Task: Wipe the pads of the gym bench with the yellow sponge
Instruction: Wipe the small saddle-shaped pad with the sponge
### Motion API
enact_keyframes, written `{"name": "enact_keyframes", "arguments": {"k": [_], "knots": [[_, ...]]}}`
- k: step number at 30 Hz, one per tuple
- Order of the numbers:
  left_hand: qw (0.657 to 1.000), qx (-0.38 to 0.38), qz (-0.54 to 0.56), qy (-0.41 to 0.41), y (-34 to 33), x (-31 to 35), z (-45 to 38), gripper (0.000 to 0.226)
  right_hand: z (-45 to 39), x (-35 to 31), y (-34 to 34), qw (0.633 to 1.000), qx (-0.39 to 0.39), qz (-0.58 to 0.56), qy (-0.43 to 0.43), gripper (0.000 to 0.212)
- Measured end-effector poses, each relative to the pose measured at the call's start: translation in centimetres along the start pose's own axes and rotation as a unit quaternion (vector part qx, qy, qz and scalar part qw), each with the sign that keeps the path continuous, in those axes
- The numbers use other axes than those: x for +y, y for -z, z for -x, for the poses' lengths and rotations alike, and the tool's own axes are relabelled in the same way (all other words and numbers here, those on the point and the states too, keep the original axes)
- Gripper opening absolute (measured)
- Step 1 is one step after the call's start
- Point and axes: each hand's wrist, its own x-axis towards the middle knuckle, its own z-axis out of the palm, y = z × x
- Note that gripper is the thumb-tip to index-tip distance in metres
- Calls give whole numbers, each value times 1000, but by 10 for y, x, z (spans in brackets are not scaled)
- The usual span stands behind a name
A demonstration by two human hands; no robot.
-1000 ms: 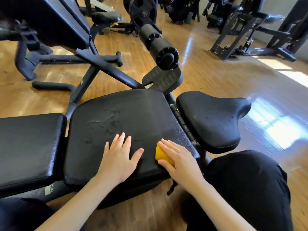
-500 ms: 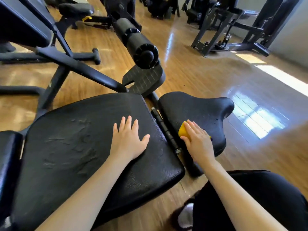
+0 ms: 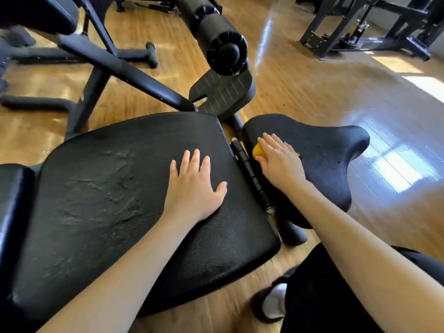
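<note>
- The yellow sponge [image 3: 257, 150] lies on the small saddle-shaped pad [image 3: 319, 152], near that pad's left edge; only a yellow corner shows at your fingers and a sliver past your knuckles.
- Your right hand [image 3: 280, 157] covers the sponge with fingers [image 3: 270, 140] straight and close together, palm down, pressing it flat onto the pad rather than pinching it.
- Just left of the sponge, a black hinge bar [image 3: 249, 171] runs in the gap between the small pad and the big seat pad [image 3: 115, 188].
- Your left hand [image 3: 194, 188] rests flat on the big seat pad, near its right side, fingers spread and thumb out, holding nothing.
- The big pad's surface looks wrinkled and rough across its middle, left of your left hand.
- A third pad [image 3: 12, 200] sits at the far left edge, just beside the big one.
- Beyond the pads stands a ribbed foot plate [image 3: 223, 94], with a black foam roller [image 3: 216, 37] above it and slanted frame tubes [image 3: 120, 66] to the left.
- All of it stands on a glossy wooden floor [image 3: 312, 92]; other gym machines [image 3: 360, 27] are at the top right.
- Your dark trouser leg [image 3: 324, 296] and a shoe [image 3: 271, 301] show at the bottom right.
</note>
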Motion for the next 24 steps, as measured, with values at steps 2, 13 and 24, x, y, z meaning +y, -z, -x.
{"name": "enact_keyframes", "arguments": {"k": [2, 13, 24], "knots": [[1000, 2, 1, 1, 0, 0, 0, 72, -25, -1, 2, 1000, -26, -10, 7, 51], [1000, 5, 19, 3, 1, -1, 0, 71, -60, -10, 2, 998, 21, -64, 5, 31], [999, -7, 38, 0, 6, -2, 1, 69, 83, -7, -9, 992, 109, -53, -41, 41]]}}
